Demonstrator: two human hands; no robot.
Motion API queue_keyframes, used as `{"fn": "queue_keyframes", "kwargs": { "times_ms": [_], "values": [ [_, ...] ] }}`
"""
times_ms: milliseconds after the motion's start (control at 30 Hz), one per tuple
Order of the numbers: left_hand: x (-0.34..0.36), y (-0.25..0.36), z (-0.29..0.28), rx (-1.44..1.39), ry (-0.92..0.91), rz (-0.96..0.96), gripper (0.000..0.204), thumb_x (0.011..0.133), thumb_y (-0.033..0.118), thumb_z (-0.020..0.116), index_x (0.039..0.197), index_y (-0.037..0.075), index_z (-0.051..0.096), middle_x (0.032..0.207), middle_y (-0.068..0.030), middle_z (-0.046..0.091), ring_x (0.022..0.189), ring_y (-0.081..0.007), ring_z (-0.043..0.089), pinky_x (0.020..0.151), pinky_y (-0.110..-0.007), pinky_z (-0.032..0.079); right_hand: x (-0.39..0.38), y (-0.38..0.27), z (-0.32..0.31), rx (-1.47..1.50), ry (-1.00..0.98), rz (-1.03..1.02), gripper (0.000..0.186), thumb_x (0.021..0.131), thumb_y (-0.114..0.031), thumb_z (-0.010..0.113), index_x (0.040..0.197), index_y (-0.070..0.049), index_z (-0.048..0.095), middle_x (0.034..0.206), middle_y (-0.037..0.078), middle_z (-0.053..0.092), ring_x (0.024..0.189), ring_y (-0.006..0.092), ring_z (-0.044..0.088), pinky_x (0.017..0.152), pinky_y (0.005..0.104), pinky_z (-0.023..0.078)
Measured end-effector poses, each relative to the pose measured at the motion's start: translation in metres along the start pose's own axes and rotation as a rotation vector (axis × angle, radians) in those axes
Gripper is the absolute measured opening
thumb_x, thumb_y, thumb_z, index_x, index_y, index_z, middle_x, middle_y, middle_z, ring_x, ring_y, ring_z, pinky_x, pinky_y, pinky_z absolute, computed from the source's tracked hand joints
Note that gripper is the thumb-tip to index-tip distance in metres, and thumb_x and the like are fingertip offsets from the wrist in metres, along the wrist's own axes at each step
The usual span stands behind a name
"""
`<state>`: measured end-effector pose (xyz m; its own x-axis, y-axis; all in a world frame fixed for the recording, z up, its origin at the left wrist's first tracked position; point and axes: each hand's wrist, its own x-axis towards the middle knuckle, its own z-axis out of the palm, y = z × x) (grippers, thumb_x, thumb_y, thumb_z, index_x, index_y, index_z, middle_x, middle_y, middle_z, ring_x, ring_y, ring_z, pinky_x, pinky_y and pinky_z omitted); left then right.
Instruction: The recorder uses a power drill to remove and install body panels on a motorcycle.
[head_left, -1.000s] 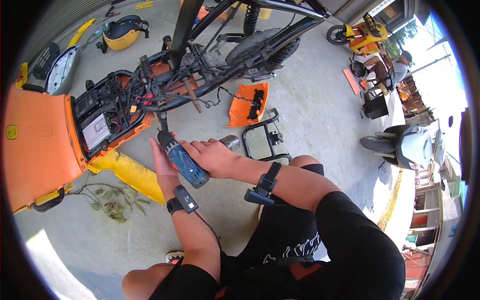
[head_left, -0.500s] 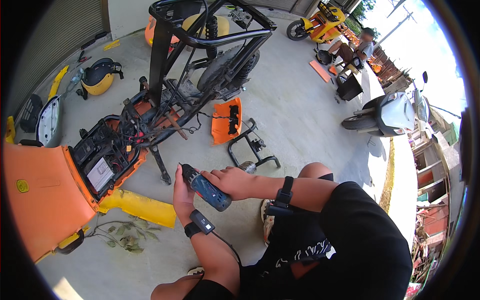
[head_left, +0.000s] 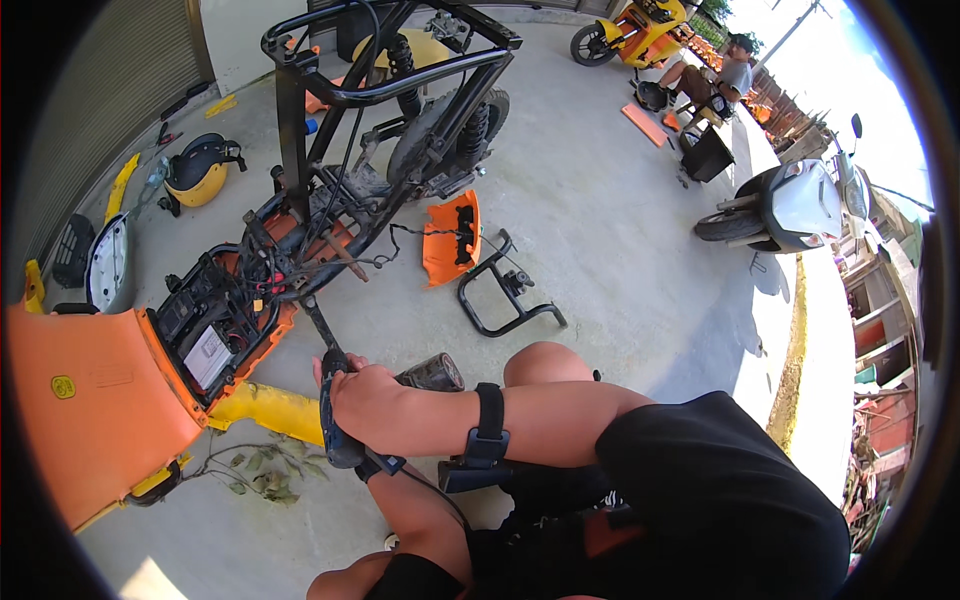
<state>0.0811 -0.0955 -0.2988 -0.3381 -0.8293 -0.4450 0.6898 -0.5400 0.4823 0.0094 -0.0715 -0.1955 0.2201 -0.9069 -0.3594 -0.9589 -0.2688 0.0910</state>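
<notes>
My right hand (head_left: 372, 405) grips a blue-and-black cordless drill (head_left: 341, 447). The drill's chuck end points away from me, toward the black leg (head_left: 322, 328) under the stripped scooter frame (head_left: 380, 97). Its thick battery end (head_left: 438, 373) sticks out to the right of my right hand. Most of my left hand (head_left: 318, 371) is behind the drill and right hand; only a bit of finger shows at the drill's left, so its grip is hidden. Ahead lie the scooter's open deck, with loose wiring (head_left: 268, 275), and a white-labelled box (head_left: 207, 358).
An orange body panel (head_left: 90, 400) and a yellow strip (head_left: 268, 410) lie left. On the concrete ahead are an orange cover (head_left: 447, 245) and a black tube bracket (head_left: 500, 290). A helmet (head_left: 200, 182) rests far left. A seated person (head_left: 722, 80) and a silver scooter (head_left: 800, 205) are right.
Both hands and the drill have shifted left, and the drill has swung from pointing up-left to pointing away from me. The left hand, plainly visible before, is now mostly covered.
</notes>
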Motion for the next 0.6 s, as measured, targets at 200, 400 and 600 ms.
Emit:
{"fn": "queue_keyframes", "kwargs": {
  "times_ms": [200, 400, 600],
  "values": [
    [0.015, 0.010, -0.048, -0.026, 0.099, 0.093, 0.043, 0.095, 0.049, 0.053, 0.097, 0.007, 0.060, 0.087, -0.0061, 0.063, 0.082, -0.0186, 0.061, 0.079, -0.033, 0.049, 0.023, 0.011, 0.029, 0.107, 0.152, -0.344, 0.060, 0.075, -0.018, 0.068, 0.123, 0.014, 0.050, 0.099, 0.016, 0.067, 0.088, 0.0267, 0.067, 0.063, 0.0370, 0.053],
    [-0.015, 0.005, -0.064, -0.048, 0.223, 0.178, 0.044, 0.095, 0.050, 0.053, 0.098, 0.007, 0.060, 0.088, -0.0062, 0.063, 0.083, -0.0186, 0.061, 0.080, -0.033, 0.049, 0.072, -0.117, 0.127, -1.337, 0.020, 0.169, 0.056, 0.089, -0.027, 0.060, 0.139, -0.006, 0.044, 0.132, 0.016, 0.050, 0.120, 0.0288, 0.049, 0.100, 0.0432, 0.041],
    [-0.020, 0.012, -0.050, -0.026, 0.245, 0.216, 0.044, 0.095, 0.050, 0.053, 0.099, 0.006, 0.060, 0.089, -0.0062, 0.063, 0.084, -0.0186, 0.061, 0.081, -0.033, 0.048, 0.090, -0.156, 0.153, -1.638, -0.001, 0.266, 0.052, 0.095, -0.031, 0.055, 0.141, -0.010, 0.042, 0.144, 0.015, 0.040, 0.135, 0.0306, 0.034, 0.117, 0.0444, 0.025]
  ]
}}
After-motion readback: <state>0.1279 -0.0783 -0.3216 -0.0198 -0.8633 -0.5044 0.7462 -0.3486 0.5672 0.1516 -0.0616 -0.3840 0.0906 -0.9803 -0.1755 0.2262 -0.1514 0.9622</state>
